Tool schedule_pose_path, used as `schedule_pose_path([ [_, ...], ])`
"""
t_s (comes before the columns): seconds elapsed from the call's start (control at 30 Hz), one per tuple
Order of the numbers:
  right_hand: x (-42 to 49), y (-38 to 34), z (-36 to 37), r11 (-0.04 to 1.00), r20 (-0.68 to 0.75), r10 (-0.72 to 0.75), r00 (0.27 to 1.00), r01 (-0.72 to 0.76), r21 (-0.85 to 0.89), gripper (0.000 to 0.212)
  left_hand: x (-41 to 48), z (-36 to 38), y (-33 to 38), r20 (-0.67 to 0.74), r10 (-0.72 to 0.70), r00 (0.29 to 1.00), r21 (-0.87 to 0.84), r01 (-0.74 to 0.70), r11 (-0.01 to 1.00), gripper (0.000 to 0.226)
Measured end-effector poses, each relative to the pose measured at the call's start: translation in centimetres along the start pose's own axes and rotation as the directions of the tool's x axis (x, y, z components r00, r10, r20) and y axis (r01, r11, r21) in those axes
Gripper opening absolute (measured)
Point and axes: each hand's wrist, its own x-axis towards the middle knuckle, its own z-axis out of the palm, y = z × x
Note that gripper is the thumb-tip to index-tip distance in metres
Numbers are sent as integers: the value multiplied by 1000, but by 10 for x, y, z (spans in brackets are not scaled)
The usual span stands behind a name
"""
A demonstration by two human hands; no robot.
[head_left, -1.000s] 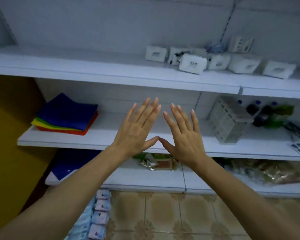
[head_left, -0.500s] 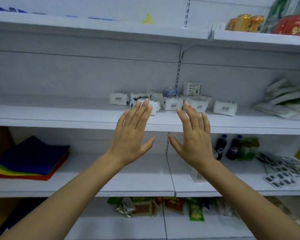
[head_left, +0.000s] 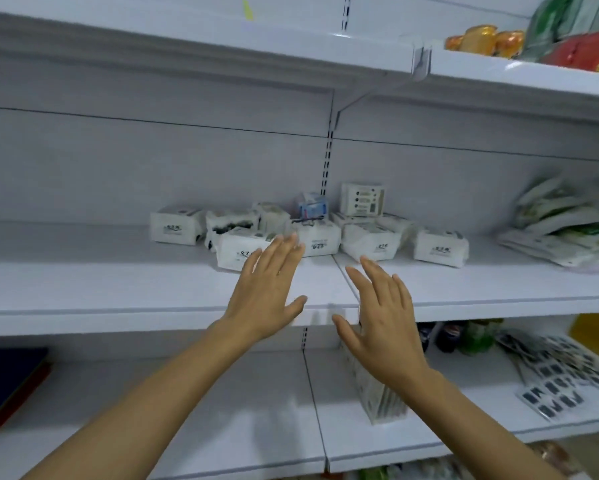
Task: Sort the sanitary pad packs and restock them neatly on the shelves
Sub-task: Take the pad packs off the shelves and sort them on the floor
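White pad packs [head_left: 312,233] jumbled on middle shelf [head_left: 118,271]

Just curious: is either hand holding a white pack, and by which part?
Nothing is held: left hand and right hand are open, fingers straight, near the white packs.

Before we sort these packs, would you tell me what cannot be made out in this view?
- Print on the white packs: too small and blurred to read, head view.
- Blue pack: lower part hidden behind the white packs.
- Front pack: right end covered by the left hand; contact unclear.
- Box on the lower shelf: top hidden by the right hand.
- Red bag: cut off by the right edge.
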Motion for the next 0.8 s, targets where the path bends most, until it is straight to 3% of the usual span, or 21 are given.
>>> schedule_pose_path([
  [0.13, 30, 20, 39, 995, 13, 80, 997, -80, 59, 60, 51, 43, -36, 58, -34, 998, 39, 32, 999, 65],
  [0.3, 71, 25, 78, 989, -9, 93, 996, -91, 114, 60, 82, 81, -70, 108, 40, 993, 60, -46, 997, 57],
  [0.6, 173, 36, 115, 970, -4, 8, 1000, -7, 243, 58, 89, 105, -76, -14, -41, 999, -37, 41, 999, 64],
  [0.8, 259, 69, 143, 952, 93, 58, 994, -83, 293, 65, 90, 106, -76, -96, -70, 993, -7, 70, 998, 63],
])
